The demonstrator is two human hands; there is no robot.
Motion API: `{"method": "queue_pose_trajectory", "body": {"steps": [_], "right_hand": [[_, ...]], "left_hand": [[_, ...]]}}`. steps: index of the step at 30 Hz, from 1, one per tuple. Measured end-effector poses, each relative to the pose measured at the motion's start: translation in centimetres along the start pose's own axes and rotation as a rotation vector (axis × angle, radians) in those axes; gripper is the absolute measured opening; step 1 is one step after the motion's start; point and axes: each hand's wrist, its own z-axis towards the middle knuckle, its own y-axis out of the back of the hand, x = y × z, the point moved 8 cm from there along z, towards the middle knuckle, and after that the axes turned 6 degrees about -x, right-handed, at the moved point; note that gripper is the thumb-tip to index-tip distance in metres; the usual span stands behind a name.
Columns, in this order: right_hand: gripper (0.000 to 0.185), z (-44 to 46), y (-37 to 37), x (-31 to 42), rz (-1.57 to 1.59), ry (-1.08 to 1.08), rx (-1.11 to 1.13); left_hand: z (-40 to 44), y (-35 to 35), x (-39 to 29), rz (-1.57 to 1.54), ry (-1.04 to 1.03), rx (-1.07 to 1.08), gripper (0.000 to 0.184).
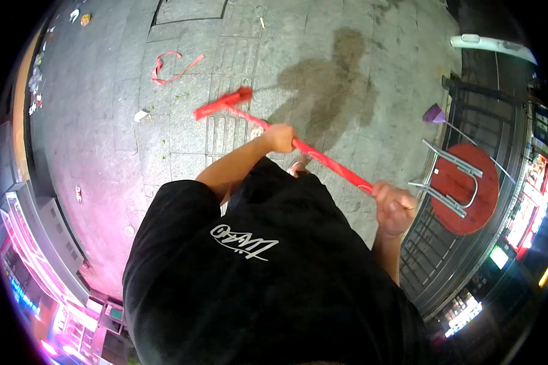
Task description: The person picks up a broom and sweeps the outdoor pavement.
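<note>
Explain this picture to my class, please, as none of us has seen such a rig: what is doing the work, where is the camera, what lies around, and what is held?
There is no machine here, only a person using two bare hands. The camera sits on the person's head, looking forward and down, so the black shirt fills the bottom.

Both the left hand and right hand grip what looks like a red broom; its wide end, blurred, is farther from the right hand.

On the paving lie a red ribbon and a white scrap. At the right is a round red board with metal legs.
</note>
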Motion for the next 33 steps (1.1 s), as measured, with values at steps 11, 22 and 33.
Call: {"method": "queue_pose_trajectory", "body": {"steps": [11, 22, 33], "right_hand": [[0.033, 0.2, -2.2, 7.1, 0.003, 0.015, 0.222], [0.025, 1.5, -0.7, -4.5, -0.043, -0.220, 0.111], [0.036, 6.6, -5.0, -4.1, -0.160, -0.023, 0.130]], "left_hand": [[-0.8, 4.6, -5.1, -0.019, -0.117, -0.154, 0.015], [-4.5, 7.0, 6.5, 0.157, 0.193, -0.261, 0.015], [7.7, 7.5, 5.4, -0.056, -0.116, -0.250, 0.016]]}}
